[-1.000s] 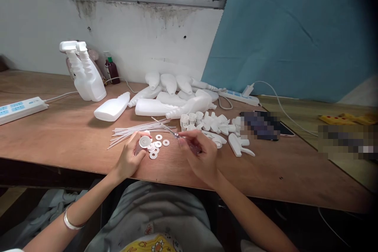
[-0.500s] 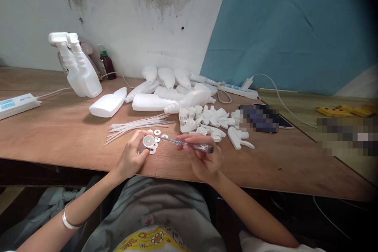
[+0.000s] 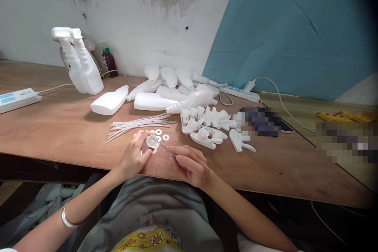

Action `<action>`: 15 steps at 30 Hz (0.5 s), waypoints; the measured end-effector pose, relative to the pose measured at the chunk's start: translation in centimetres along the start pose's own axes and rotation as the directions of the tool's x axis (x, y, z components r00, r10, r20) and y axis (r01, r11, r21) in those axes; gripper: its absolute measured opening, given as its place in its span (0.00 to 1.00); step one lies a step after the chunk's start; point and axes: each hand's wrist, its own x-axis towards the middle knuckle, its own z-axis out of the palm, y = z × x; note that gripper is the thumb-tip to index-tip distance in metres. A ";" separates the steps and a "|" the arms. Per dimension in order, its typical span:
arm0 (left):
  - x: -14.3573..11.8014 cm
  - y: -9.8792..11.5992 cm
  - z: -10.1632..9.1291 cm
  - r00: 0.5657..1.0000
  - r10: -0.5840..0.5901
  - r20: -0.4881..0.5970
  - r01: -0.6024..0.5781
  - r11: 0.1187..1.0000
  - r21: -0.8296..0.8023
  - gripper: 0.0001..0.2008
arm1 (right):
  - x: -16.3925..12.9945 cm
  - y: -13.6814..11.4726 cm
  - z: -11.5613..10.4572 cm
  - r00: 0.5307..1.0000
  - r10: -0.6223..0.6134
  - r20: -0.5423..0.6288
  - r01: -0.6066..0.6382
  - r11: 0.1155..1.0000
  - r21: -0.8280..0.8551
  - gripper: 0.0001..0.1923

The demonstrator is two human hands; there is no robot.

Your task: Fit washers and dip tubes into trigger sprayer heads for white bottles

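Note:
My left hand point(image 3: 133, 155) is closed around a white spray trigger head point(image 3: 152, 141), its round cap end facing up toward me. Most of that head is hidden by my fingers. In my right hand point(image 3: 193, 164) is a screwdriver point(image 3: 165, 149), its thin shaft slanting up to the left and its tip at the rim of the cap; whether it touches cannot be made out. White ring washers point(image 3: 165, 137) lie on the table just beyond, some partly covered by my left hand. Behind them rests a bundle of thin white tubes point(image 3: 138, 124).
White spray trigger heads point(image 3: 203, 138) are piled to the right, with white bottles point(image 3: 153, 101) heaped behind. Two bottles with sprayers point(image 3: 84, 71) stand at the left. Power strips point(image 3: 18, 98), a dark bottle point(image 3: 110, 63) and a phone point(image 3: 286, 124) are also on the table point(image 3: 73, 134).
My right hand has moved left and turned, bringing the screwdriver tip from above the washers to the cap in my left hand. The view has shifted slightly.

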 end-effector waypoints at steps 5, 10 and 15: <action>-0.3 -0.1 0.2 0.999 -0.024 0.035 0.022 0.998 0.055 0.14 | 0.0 0.2 0.4 0.994 0.055 -0.096 -0.054 0.998 0.019 0.14; -0.2 0.0 0.2 0.997 -0.016 0.069 0.008 0.995 0.104 0.14 | 0.1 0.3 0.7 0.985 0.040 -0.165 -0.042 0.999 -0.009 0.19; 0.1 -0.1 0.2 0.997 -0.017 0.076 0.011 0.996 0.089 0.16 | 0.1 -0.2 0.7 0.992 -0.028 -0.127 0.013 0.993 -0.116 0.18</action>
